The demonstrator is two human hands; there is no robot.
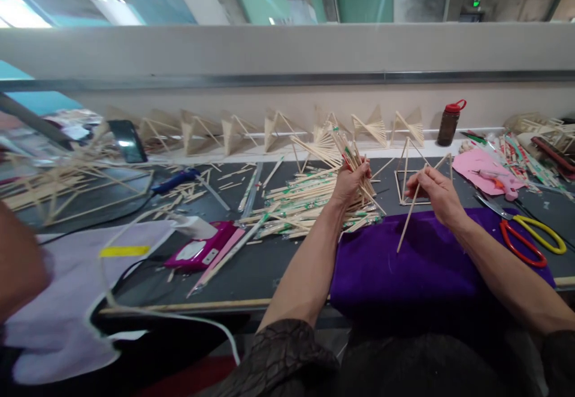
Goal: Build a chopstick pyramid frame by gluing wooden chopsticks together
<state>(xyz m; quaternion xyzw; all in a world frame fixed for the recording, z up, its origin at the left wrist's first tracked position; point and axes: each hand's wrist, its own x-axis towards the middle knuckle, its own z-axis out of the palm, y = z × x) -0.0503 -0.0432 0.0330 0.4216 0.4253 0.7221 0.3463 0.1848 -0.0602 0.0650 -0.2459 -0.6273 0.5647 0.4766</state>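
My left hand point(351, 180) is closed around a bundle of thin wooden chopsticks point(340, 139), some in clear wrappers with green print. Under and beside it lies a loose pile of chopsticks point(287, 205), many wrapped alike. A single chopstick point(408, 223) slants down from the pinched fingers of my right hand point(435, 193), above a purple cloth point(381, 259). Just behind the right hand stands an open frame of sticks point(405, 169), partly hidden by that hand.
Fanned stick models point(276, 130) line the back ledge, with a brown bottle point(449, 123) to their right. Scissors point(523, 226) and a pink glue gun point(503, 181) lie at right. A magenta box point(202, 247), white cable, blue-handled glue gun point(175, 181) and another person's arm point(20, 259) are at left.
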